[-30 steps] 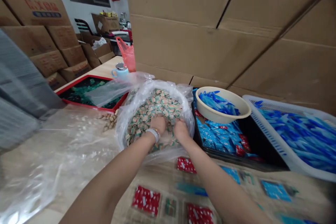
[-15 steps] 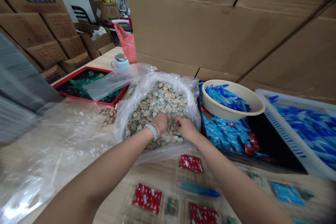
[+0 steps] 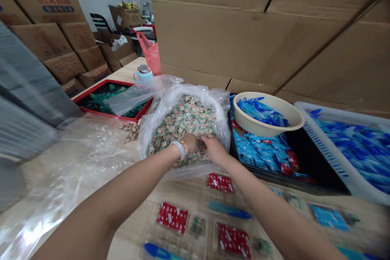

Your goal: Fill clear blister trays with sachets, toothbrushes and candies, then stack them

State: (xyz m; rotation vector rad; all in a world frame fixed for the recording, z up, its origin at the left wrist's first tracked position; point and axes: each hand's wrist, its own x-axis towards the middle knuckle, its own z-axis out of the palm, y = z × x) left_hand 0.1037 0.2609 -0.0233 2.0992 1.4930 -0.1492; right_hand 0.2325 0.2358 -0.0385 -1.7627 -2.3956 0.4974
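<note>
Left hand (image 3: 190,143) curls over the small green and orange pieces (image 3: 195,111), its fingertips hidden, so I cannot tell whether it pinches anything; just beside it, the right hand (image 3: 214,149) has thumb and first finger drawn close together, though whether a piece sits between them is too small to tell; the pieces lie in a loose heap inside a clear plastic bag (image 3: 146,134), its mouth open in a wide ring, on the table (image 3: 137,219) beside the black tray (image 3: 312,164); each piece looks very light and papery, probably easy to crease; a gentle fingertip pinch on two opposite faces should suit, since neighbouring pieces may slide; the bag looks thin, soft and slippery, better held by its bunched rim.
</note>
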